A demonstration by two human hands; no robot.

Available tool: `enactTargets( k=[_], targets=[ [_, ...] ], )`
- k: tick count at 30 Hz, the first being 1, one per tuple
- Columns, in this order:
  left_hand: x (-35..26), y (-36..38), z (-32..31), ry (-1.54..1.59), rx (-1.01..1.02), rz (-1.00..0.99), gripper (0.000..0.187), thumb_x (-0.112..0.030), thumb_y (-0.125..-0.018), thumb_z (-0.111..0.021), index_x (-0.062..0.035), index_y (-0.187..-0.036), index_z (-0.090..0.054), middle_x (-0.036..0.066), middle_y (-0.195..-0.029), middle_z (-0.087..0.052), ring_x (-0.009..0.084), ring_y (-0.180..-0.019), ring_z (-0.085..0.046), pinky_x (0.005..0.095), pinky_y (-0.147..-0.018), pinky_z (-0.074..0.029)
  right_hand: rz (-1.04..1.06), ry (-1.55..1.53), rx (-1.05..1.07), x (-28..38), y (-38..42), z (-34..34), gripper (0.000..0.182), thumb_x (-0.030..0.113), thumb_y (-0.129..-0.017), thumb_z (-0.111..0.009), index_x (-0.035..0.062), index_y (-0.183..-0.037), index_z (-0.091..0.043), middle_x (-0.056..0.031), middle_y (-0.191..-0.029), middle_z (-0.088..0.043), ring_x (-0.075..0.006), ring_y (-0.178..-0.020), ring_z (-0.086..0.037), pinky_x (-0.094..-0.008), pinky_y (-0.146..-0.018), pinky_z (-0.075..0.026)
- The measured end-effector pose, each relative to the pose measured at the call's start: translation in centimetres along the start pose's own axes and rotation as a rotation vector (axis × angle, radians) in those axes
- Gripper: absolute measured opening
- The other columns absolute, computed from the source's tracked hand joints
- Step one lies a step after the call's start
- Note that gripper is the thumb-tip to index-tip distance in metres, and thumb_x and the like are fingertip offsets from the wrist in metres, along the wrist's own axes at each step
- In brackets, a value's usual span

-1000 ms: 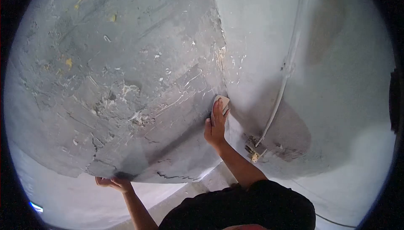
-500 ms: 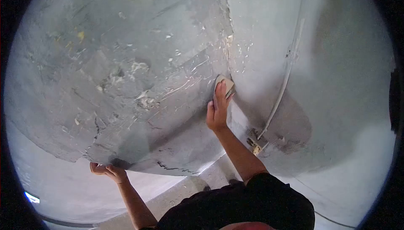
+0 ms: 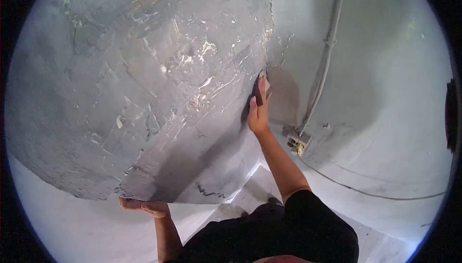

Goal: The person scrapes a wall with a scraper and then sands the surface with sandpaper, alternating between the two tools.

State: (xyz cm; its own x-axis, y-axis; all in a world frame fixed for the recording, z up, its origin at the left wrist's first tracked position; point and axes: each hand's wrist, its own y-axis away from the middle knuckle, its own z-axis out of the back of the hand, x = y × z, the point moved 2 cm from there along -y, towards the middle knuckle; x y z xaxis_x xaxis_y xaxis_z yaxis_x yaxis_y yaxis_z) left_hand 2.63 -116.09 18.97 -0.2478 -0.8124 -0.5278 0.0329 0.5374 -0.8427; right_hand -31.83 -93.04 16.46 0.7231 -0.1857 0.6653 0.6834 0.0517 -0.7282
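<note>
My right hand grips a flat sanding pad, dark on one face and beige on the other. The pad lies against the rough grey wall surface, close to the corner where it meets the smoother wall on the right. Peeled and chipped patches with pale flecks mark the grey surface above and left of the pad. At the lower edge of this surface, my left hand holds on with its fingers curled against the edge; some fingertips are hidden.
On the right wall, a pale conduit runs down to an open electrical box with exposed parts. From the box a thin cable trails rightward. Part of the floor and a dark shoe show below.
My right hand has slid the pad slightly up and right along the corner, turning its dark face into view. My left hand appears farther right and lower. The whole view has shifted.
</note>
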Motion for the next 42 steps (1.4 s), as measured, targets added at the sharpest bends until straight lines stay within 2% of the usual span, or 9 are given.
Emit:
enactTargets(
  k=[5,9,14,15,20,25,34,40,42],
  targets=[
    [-0.2,-0.4,-0.5,-0.005,-0.009,-0.032,0.077,-0.064,-0.092,-0.035,0.0024,-0.13,-0.023,0.021,-0.131,-0.03,0.0322,-0.122,-0.037,0.0512,-0.102,-0.033,-0.048,-0.061,-0.007,0.2,3.1,-0.7,0.061,0.04,-0.101,-0.032,0.0081,-0.151,-0.02,-0.0142,-0.157,-0.021,-0.0342,-0.145,-0.016,-0.0567,-0.113,-0.003],
    [0.8,0.3,0.5,-0.054,-0.016,-0.091,0.07,-0.059,-0.094,-0.033,0.0034,-0.125,-0.026,0.018,-0.121,-0.032,0.0272,-0.11,-0.039,0.0446,-0.094,-0.036,-0.137,-0.087,0.082,0.6,9.4,-2.2,0.063,0.038,-0.102,-0.029,0.0051,-0.153,-0.01,-0.0146,-0.159,-0.013,-0.0313,-0.147,-0.009,-0.0508,-0.114,0.0],
    [0.3,0.2,0.8,-0.043,-0.001,-0.089,0.068,-0.059,-0.094,-0.035,0.0017,-0.122,-0.027,0.017,-0.118,-0.032,0.0269,-0.108,-0.037,0.044,-0.095,-0.032,-0.167,-0.075,0.034,1.4,5.2,-1.6,0.06,0.034,-0.103,-0.029,0.0072,-0.153,-0.01,-0.0132,-0.159,-0.011,-0.0308,-0.147,-0.008,-0.0505,-0.114,0.002],
    [0.5,0.1,0.8,-0.103,0.025,-0.099,0.066,-0.058,-0.094,-0.034,0.0026,-0.121,-0.028,0.015,-0.113,-0.029,0.0255,-0.102,-0.036,0.0414,-0.092,-0.031,-0.119,-0.031,-0.006,1.0,3.5,-1.5,0.064,0.044,-0.101,-0.026,0.0085,-0.153,-0.013,-0.014,-0.158,-0.016,-0.0329,-0.147,-0.01,-0.0591,-0.112,-0.001],
    [-0.1,0.0,0.0,-0.073,-0.083,-0.072,0.064,-0.056,-0.094,-0.036,0.002,-0.119,-0.03,0.013,-0.112,-0.03,0.0244,-0.1,-0.034,0.0411,-0.092,-0.03,-0.087,-0.071,-0.011,2.3,0.1,0.1,0.063,0.043,-0.102,-0.026,0.008,-0.152,-0.014,-0.0124,-0.158,-0.016,-0.0325,-0.146,-0.012,-0.0579,-0.113,-0.003],
    [0.8,0.7,0.9,-0.078,-0.096,-0.053,0.063,-0.055,-0.093,-0.037,0.002,-0.12,-0.031,0.012,-0.111,-0.03,0.024,-0.102,-0.032,0.0402,-0.091,-0.03,-0.173,-0.059,0.08,1.0,6.7,-1.9,0.065,0.042,-0.101,-0.031,0.0063,-0.152,-0.015,-0.0149,-0.159,-0.014,-0.0352,-0.146,-0.01,-0.0612,-0.111,0.001],
    [-0.7,0.5,1.5,-0.626,-0.163,-0.211,0.067,-0.059,-0.095,-0.033,0.0034,-0.118,-0.033,0.014,-0.112,-0.033,0.0256,-0.105,-0.033,0.0407,-0.094,-0.027,-0.064,-0.129,0.106,0.9,-0.9,0.6,0.059,0.032,-0.101,-0.032,0.0022,-0.151,-0.018,-0.0189,-0.158,-0.011,-0.0356,-0.146,-0.01,-0.0611,-0.111,0.0],
    [-1.7,2.8,2.6,-0.562,-0.09,-0.037,0.076,-0.061,-0.095,-0.033,0.0073,-0.128,-0.03,0.018,-0.117,-0.036,0.0283,-0.106,-0.036,0.0432,-0.096,-0.029,-0.072,-0.075,0.222,-1.3,5.5,-0.3,0.06,0.024,-0.099,-0.034,0.0036,-0.152,-0.013,-0.0186,-0.158,-0.009,-0.0343,-0.147,-0.007,-0.0606,-0.112,0.001],
    [-3.1,2.9,3.3,-0.59,0.148,0.237,0.068,-0.052,-0.098,-0.036,0.0079,-0.131,-0.031,0.02,-0.117,-0.038,0.03,-0.103,-0.04,0.0413,-0.094,-0.034,-0.146,0.048,0.33,-1.9,7.2,-1.0,0.063,0.019,-0.097,-0.035,0.0007,-0.151,-0.008,-0.019,-0.159,-0.006,-0.0343,-0.147,-0.004,-0.0609,-0.112,0.001]
  ],
)
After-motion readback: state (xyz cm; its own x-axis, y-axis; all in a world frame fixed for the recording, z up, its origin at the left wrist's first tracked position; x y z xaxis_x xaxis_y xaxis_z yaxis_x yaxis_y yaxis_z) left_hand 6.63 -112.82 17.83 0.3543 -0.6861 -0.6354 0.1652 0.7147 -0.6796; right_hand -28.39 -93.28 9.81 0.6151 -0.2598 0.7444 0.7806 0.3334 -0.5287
